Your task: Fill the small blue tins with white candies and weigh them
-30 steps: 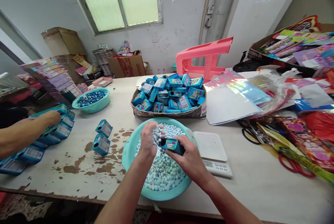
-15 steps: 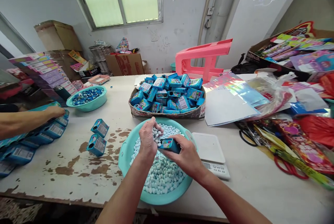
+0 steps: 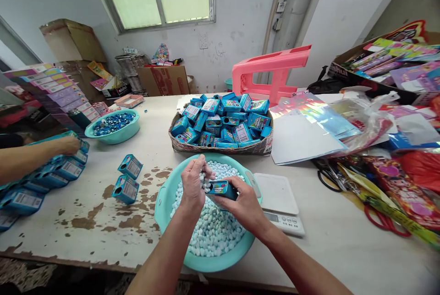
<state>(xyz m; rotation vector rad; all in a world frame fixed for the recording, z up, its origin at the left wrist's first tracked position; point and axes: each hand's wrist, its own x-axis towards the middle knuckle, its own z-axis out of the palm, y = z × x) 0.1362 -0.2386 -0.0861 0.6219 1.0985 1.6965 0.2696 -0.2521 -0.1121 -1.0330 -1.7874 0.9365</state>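
Note:
Over a turquoise basin [image 3: 161, 215] of small pale-blue candies [image 3: 215, 235], both my hands meet. My left hand [image 3: 194, 183] is closed around a handful of the candies, some showing between its fingers, right at the mouth of a small blue candy box [image 3: 220, 188]. My right hand [image 3: 242, 201] grips that box, which lies tilted on its side with its opening toward my left hand. Behind the basin a cardboard tray [image 3: 223, 150] is piled with blue boxes [image 3: 228, 121]. Two more blue boxes [image 3: 127, 188] stand on the table to the left.
A white kitchen scale [image 3: 280, 203] sits right of the basin. At the left, another person's hand [image 3: 70, 144] rests at rows of blue boxes [image 3: 25, 199]. A smaller turquoise bowl [image 3: 117, 135] holds shiny blue pieces. Scissors [image 3: 385, 221], plastic sheets [image 3: 305, 137] and packets lie right.
My hands stay together at the box mouth, with only a slight shift of the left fingers. The other person's hand has moved a little left. The camera view has shifted slightly.

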